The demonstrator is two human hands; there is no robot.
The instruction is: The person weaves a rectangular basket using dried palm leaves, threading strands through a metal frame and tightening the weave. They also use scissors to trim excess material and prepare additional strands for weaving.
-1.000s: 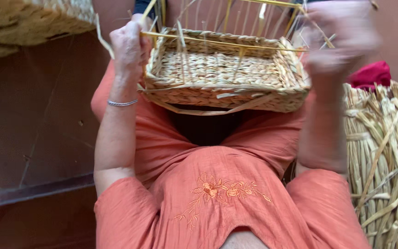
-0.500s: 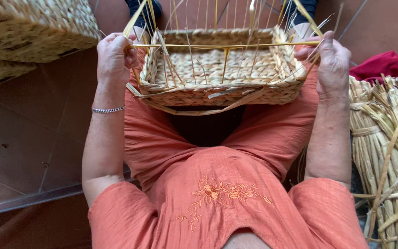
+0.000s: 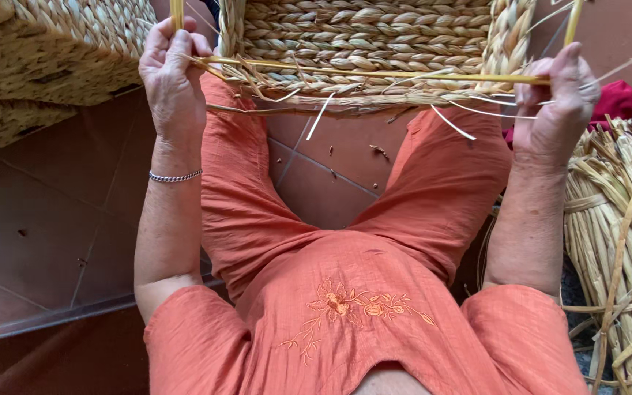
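A half-woven basket (image 3: 374, 44) is being steadied over the knees, its yellow frame rod (image 3: 374, 72) being gripped at both ends: left hand (image 3: 173, 77) closed round one corner, right hand (image 3: 554, 110) curled over the other (fingers hidden), keeping the weave taut

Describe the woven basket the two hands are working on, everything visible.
The woven basket is braided from pale straw-coloured plant fibre in thick plaited rows, its top cut off by the picture's edge. A thin yellow frame rod runs along its near edge, with upright yellow rods at the corners. Loose fibre ends stick out below. The left hand grips the left corner and the right hand the right, above the knees.
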